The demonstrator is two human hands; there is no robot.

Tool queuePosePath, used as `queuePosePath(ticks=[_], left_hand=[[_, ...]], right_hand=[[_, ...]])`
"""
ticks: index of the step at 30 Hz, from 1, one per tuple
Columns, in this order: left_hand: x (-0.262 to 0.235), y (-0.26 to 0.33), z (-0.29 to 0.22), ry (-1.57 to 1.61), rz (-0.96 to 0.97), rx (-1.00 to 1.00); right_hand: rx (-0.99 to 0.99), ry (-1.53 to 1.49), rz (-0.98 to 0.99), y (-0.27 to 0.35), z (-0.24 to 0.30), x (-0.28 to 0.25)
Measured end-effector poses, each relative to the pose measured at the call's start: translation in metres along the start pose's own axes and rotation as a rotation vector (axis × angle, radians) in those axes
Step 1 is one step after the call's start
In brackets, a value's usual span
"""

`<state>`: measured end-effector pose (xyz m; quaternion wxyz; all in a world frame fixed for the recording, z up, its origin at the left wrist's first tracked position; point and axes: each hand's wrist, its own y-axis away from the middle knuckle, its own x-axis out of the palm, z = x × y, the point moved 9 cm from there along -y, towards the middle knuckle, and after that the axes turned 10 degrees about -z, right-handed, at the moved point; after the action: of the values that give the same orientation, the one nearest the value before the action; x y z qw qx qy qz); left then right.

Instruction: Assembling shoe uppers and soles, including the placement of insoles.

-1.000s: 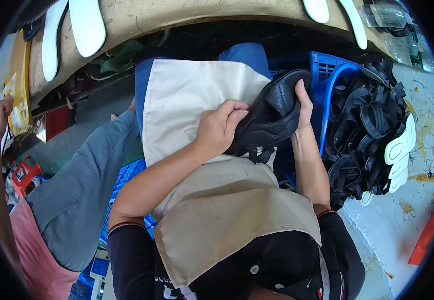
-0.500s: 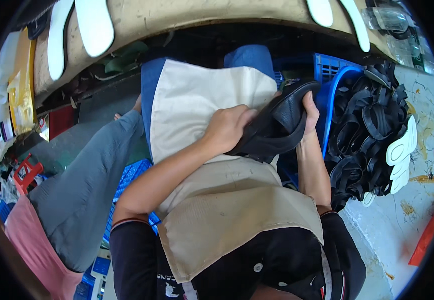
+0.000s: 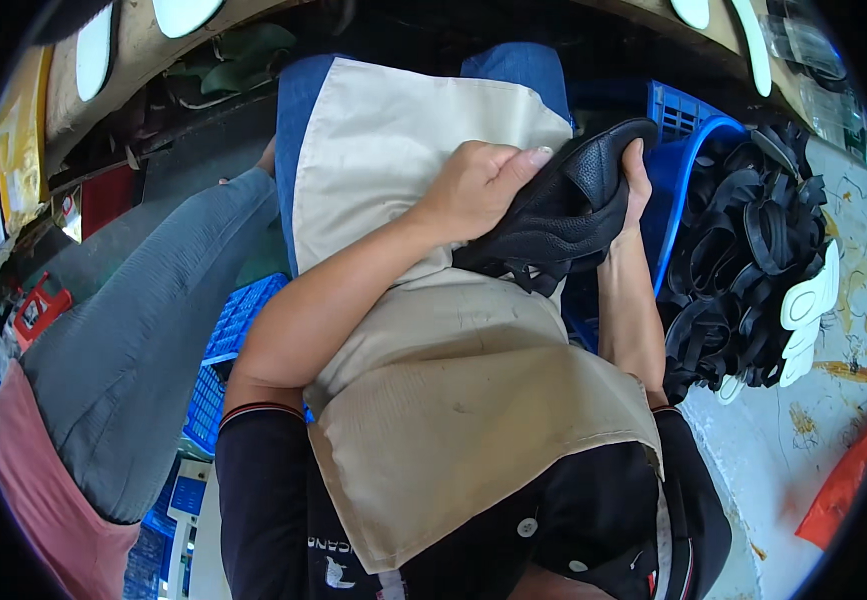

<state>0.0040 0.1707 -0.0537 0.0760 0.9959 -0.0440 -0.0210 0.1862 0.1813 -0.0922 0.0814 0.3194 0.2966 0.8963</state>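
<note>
Head view: both hands work a black shoe upper (image 3: 564,215), soft pebbled leather w/ thin straps hanging below, held over the lap just above a beige apron (image 3: 454,390). Left hand (image 3: 474,190) lies over the upper's left side, fingers curled and pressing down on the leather. Right hand (image 3: 636,185) grips the far right edge, fingers wrapped behind the leather and mostly hidden, thumb side showing. Upper is bowed into a rounded hump btw. the two hands.

Apron is plain woven cloth, lightly creased, w/ faint marks; blue jeans (image 3: 519,70) show past its top edge. Just right of the hands is a blue plastic crate (image 3: 689,115) w/ a grid wall, and beside it a heap of black strap pieces (image 3: 744,260), glossy and looped. White flat sole shapes (image 3: 804,310) lie at the heap's right edge. At left, another person's grey trouser leg (image 3: 144,340) and pink top (image 3: 44,500). Right forearm blocks part of the crate.
</note>
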Motion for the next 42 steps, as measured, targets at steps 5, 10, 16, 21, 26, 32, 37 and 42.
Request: queuePosePath(ticks=[5, 10, 16, 21, 26, 32, 37, 42], left_hand=[[0.014, 0.011, -0.004, 0.08, -0.023, 0.007], [0.001, 0.024, 0.016, 0.122, -0.079, -0.072], [-0.03, -0.002, 0.006, -0.135, -0.099, -0.223], [-0.074, -0.047, -0.078, 0.068, -0.082, -0.329], [-0.066, -0.031, -0.071, 0.076, 0.104, -0.327], [-0.055, 0.0, -0.037, 0.455, -0.136, -0.408], [-0.053, 0.0, -0.027, 0.624, -0.218, -0.354], [-0.053, 0.006, -0.045, 0.617, -0.197, -0.481]], right_hand=[[-0.006, 0.019, -0.109, 0.009, 0.004, 0.008], [-0.078, 0.282, 0.041, 0.006, 0.016, 0.065], [-0.127, 0.466, 0.334, 0.016, 0.02, 0.126], [-0.106, 0.577, 0.395, 0.021, 0.016, 0.145], [-0.125, 0.521, 0.329, 0.027, 0.015, 0.132], [-0.117, 0.433, 0.278, 0.03, 0.02, 0.125], [-0.084, 0.388, 0.327, 0.027, 0.013, 0.127], [-0.135, 0.45, 0.316, 0.029, 0.018, 0.136]])
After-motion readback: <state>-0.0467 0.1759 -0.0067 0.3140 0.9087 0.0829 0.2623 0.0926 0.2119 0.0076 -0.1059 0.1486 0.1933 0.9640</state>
